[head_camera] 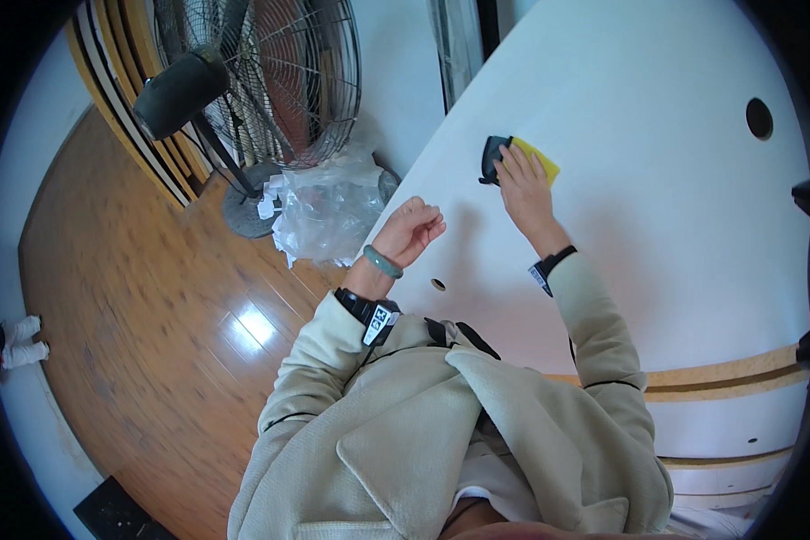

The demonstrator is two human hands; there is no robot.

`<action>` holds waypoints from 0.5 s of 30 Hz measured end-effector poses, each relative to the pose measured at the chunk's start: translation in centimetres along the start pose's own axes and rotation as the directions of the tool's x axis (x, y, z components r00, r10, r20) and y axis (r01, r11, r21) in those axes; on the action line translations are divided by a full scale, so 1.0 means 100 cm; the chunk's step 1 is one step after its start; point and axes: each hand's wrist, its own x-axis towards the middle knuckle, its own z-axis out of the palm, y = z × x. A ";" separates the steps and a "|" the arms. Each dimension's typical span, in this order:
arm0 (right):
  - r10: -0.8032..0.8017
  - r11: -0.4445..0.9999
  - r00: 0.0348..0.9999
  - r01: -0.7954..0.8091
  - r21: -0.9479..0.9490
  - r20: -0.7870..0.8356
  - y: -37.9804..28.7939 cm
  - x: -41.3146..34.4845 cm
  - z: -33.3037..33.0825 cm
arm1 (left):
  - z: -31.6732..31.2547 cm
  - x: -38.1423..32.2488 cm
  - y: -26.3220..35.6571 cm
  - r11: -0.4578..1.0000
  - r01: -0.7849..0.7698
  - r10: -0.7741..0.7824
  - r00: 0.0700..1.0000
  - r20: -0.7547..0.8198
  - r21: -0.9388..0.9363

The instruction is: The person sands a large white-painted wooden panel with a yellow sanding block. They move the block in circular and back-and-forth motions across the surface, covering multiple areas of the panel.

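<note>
On the white desktop (621, 223) before me, my right hand (526, 185) lies flat with its fingers over a yellow cloth-like piece (543, 162) and the edge of a small dark pouch-like item (493, 158) beside it. It presses on these; whether the fingers grip them cannot be told. My left hand (412, 229) is curled into a loose fist near the desktop's left edge, with nothing visible in it. A green bangle (383, 262) and a black strap with a device are on the left wrist; another strapped device is on the right.
A large black floor fan (182, 91) stands at the upper left, with a clear plastic bag (327, 209) holding white scraps by its base. Wood-edged panels (128, 101) lean behind it. The desktop has round holes (759, 119). A black flat object (118, 513) lies at the lower left.
</note>
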 end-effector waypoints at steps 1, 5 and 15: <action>-0.003 1.000 0.995 0.003 -0.002 -0.099 0.005 0.001 0.004 | -0.005 -0.002 -0.001 0.997 0.022 -0.018 0.997 -0.069 0.070; 0.115 0.991 0.971 -0.128 -0.050 -0.209 0.032 0.040 -0.009 | -0.015 -0.014 0.003 0.998 -0.044 0.045 0.999 -0.013 0.051; -0.158 0.987 0.978 0.160 0.007 -0.136 -0.023 0.093 0.039 | -0.013 -0.023 0.017 1.000 0.000 -0.001 0.993 0.121 0.006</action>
